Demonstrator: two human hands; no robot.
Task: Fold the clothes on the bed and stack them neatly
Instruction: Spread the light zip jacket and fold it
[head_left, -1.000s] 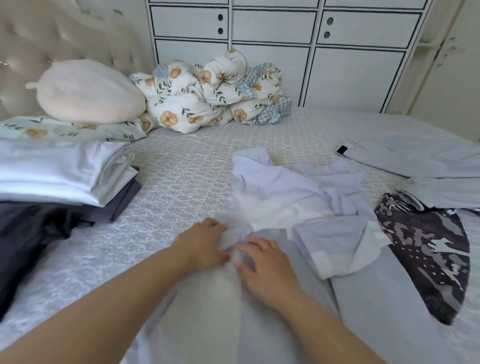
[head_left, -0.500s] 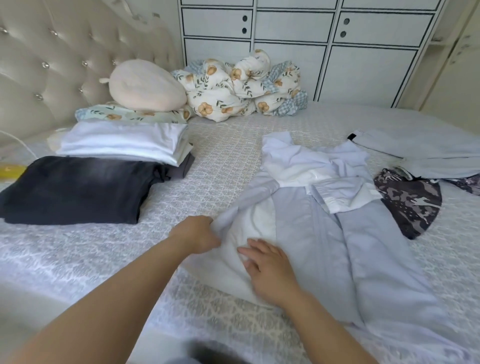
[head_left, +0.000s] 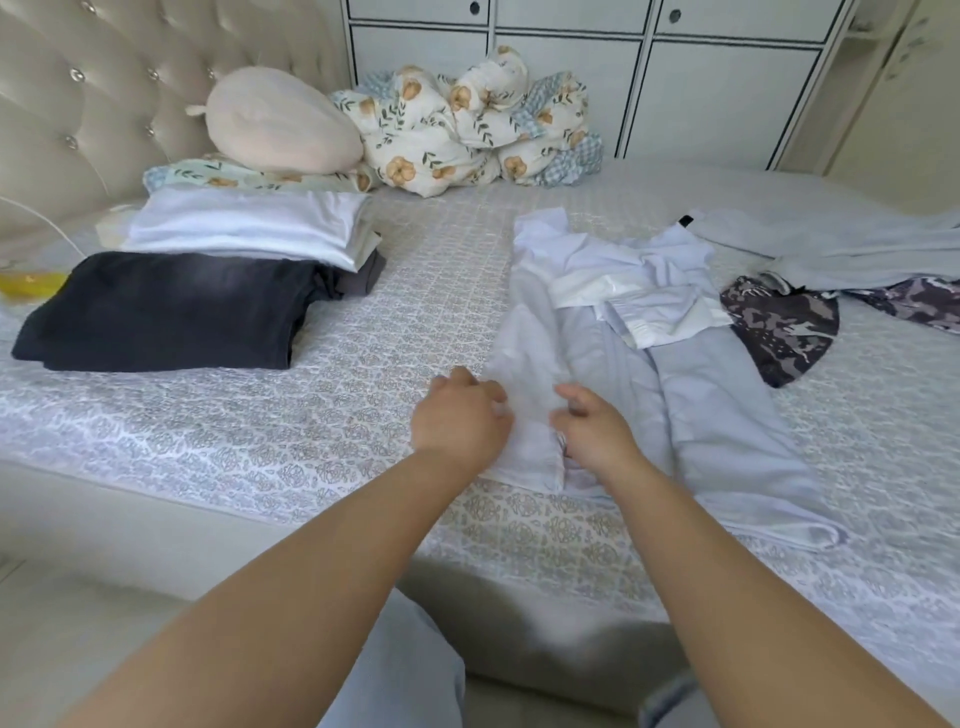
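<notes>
Mid-fold on the pale blue trousers (head_left: 691, 410), spread right of the folded stack (head_left: 208, 280). Left hand (head_left: 460, 418) and right hand (head_left: 592, 431) both pinch the near leg's edge. Next, likely: fold the leg over, smooth flat.

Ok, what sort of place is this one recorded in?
Most likely a home bedroom: a bed with a tufted headboard, a bundled floral quilt, and white wardrobe doors behind.
</notes>
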